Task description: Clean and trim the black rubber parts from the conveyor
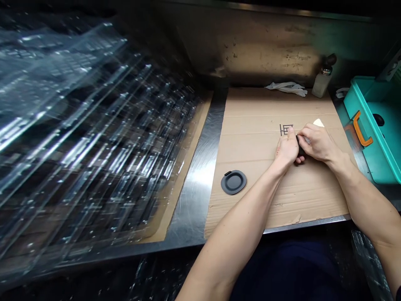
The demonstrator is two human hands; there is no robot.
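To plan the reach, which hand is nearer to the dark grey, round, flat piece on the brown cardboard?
Left. The left hand is to the right of the dark grey piece and farther back; the right hand lies beyond the left one.

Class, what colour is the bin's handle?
The handle is orange, best seen in the head view.

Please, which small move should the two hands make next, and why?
I would perhaps lift the right fingers slightly while the left hand holds the dark piece, to check it. The left hand and right hand meet around this piece, and their fingers hide most of it.
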